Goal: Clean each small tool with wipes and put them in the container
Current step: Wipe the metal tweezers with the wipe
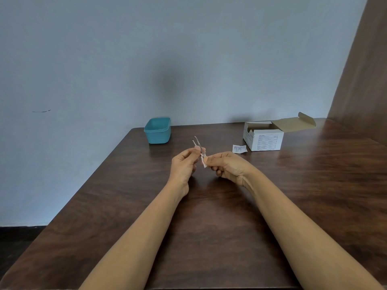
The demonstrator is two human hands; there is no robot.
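Metal tweezers (pixel 197 143) point up and away, their two tips apart, pinched at mid-length by my left hand (pixel 184 164). My right hand (pixel 227 165) grips a small white wipe (pixel 203 161) folded around the tweezers' lower end, so both hands meet above the middle of the table. The teal container (pixel 157 130) stands open at the far left of the table, well behind my left hand. I cannot see inside it.
An open white cardboard box (pixel 264 136) of wipes sits at the far right, its flap folded back. A torn white wipe packet (pixel 239 148) lies just left of it. The dark wooden table (pixel 125 206) abuts a grey wall; a wooden panel (pixel 360 80) rises on the right.
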